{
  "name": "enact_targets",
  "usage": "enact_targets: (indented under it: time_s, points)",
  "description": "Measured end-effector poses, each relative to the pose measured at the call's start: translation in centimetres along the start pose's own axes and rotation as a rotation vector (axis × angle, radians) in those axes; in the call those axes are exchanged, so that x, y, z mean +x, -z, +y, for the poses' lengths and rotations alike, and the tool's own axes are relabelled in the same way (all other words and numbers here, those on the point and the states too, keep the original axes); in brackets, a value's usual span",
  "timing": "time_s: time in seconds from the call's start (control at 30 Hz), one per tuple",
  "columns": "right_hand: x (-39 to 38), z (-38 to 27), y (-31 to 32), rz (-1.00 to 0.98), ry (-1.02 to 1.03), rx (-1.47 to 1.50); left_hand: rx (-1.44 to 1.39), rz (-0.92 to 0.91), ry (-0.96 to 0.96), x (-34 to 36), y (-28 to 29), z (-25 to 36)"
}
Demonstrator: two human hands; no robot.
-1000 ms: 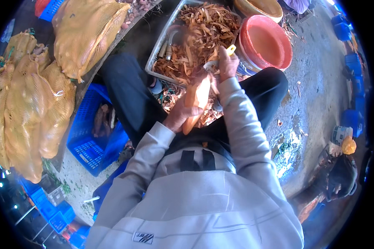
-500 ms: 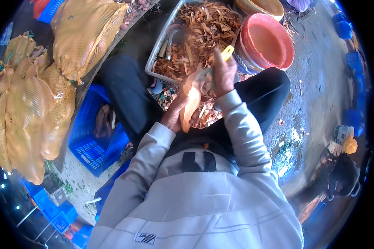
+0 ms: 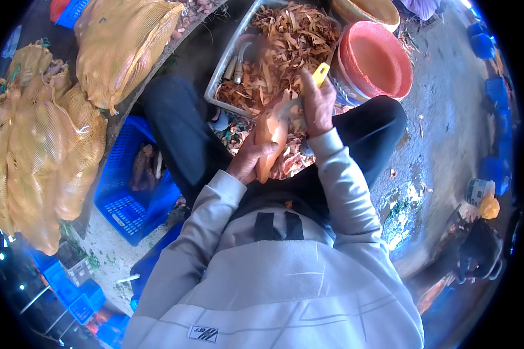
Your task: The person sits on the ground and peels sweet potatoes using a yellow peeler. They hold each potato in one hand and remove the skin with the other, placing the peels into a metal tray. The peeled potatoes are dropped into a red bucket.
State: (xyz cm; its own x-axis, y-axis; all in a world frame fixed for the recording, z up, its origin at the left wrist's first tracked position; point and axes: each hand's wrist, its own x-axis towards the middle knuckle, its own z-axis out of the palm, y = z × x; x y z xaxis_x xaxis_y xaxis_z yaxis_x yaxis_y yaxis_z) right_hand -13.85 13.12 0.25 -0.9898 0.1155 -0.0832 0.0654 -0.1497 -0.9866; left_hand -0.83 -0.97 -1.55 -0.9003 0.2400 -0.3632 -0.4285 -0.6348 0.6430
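My left hand [image 3: 250,158] is wrapped round the lower end of a long, peeled orange sweet potato [image 3: 270,132], held tilted above my lap. In my right hand [image 3: 318,106] is a peeler; its yellow handle [image 3: 321,72] sticks out above my fist. The peeler's head is blurred and lies against or very close to the upper part of the sweet potato. Just beyond my hands, a pale tray [image 3: 212,87] holds a heap of brown-orange peelings [image 3: 297,35]. Below the sweet potato, more peelings [image 3: 288,164] lie between my legs.
Right of the tray stand a red bucket [image 3: 344,55] and a yellowish basin [image 3: 384,23]. A curved metal-ended tool [image 3: 239,67] rests in the tray. To my left are a blue crate [image 3: 128,200] with roots inside and several full yellow mesh sacks [image 3: 38,151].
The sweet potato has turned slightly and shifted a little in my left hand, whose thumb now lies across it. My right hand with the peeler has moved slightly right.
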Motion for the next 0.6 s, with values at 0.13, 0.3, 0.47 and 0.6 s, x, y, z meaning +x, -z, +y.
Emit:
enact_targets:
  time_s: [0.13, 0.3, 0.47, 0.6]
  points:
    - [-1.4, 1.0, -0.7, 0.004, 0.050, -0.049, -0.024, -0.011, 0.061, -0.4, 0.5, -0.4]
    - [4.8, 2.2, 2.7, 0.220, 0.092, 0.019, 0.110, -0.048, -0.103, -0.3, -0.7, -0.6]
    - [1.1, 0.9, 1.3, -0.012, 0.048, 0.008, 0.107, 0.054, -0.036, 0.5, -0.6, -0.8]
    - [-1.8, 1.8, -0.3, -0.065, 0.082, -0.207, 0.194, 0.011, -0.020, 0.2, -0.8, -0.4]
